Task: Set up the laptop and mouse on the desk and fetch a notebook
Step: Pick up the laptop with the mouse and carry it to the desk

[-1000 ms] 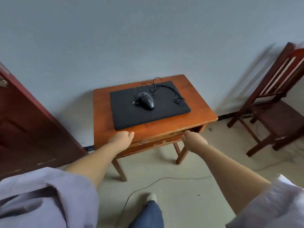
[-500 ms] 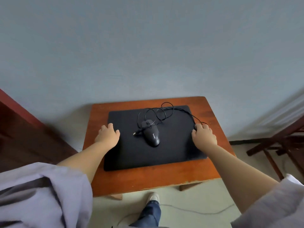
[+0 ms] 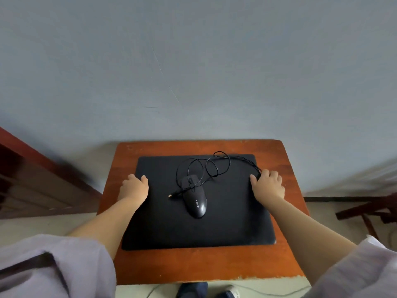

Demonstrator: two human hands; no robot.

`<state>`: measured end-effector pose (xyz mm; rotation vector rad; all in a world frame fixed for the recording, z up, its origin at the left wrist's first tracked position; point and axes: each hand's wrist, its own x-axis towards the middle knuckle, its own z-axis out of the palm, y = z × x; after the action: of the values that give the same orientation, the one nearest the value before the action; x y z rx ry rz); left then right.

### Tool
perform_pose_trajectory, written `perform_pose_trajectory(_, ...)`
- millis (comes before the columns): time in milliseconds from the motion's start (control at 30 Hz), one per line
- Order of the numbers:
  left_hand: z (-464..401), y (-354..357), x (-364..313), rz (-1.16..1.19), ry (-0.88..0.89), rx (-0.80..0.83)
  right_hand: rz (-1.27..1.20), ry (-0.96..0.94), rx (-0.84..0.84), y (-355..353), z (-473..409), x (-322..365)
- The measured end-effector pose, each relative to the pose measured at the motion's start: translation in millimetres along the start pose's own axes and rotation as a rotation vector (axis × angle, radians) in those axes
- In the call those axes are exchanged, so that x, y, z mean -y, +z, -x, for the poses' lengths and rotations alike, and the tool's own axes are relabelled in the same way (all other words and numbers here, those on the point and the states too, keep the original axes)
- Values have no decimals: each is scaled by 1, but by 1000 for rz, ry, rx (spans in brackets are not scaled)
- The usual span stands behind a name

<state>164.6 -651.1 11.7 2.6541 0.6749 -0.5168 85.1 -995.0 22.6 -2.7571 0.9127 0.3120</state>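
A closed black laptop (image 3: 225,224) lies flat on the small orange-brown wooden desk (image 3: 206,265). On its lid rests a black wired mouse (image 3: 195,201), its cable (image 3: 214,166) looped toward the far right corner and its plug lying by the mouse. My left hand (image 3: 134,187) grips the laptop's left edge, thumb on the lid. My right hand (image 3: 268,186) grips the right edge the same way, over a stretch of the cable. No notebook is in view.
A grey wall stands right behind the desk. A dark red wooden door or cabinet (image 3: 32,179) is at the left. Part of a wooden chair (image 3: 369,211) shows at the right. My shoes (image 3: 206,291) and a floor cable (image 3: 268,292) are below the desk's front edge.
I have come closer to the desk. Both hands moved from the desk's front edge up onto the laptop's two side edges and now hold it there.
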Motion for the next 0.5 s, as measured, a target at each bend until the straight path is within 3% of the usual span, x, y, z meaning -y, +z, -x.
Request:
perform_pose_trajectory(267,-7,3,-7,28,-124,22,-278,158,60,13,-5,-5)
perform_pose_trajectory(367,-12,0,-7,26,-122,55,-268,175,165,8,-11,-5)
perform_pose_trajectory(500,-14,-4,-8,62,-106,82,-268,180,170,11,-14,-5)
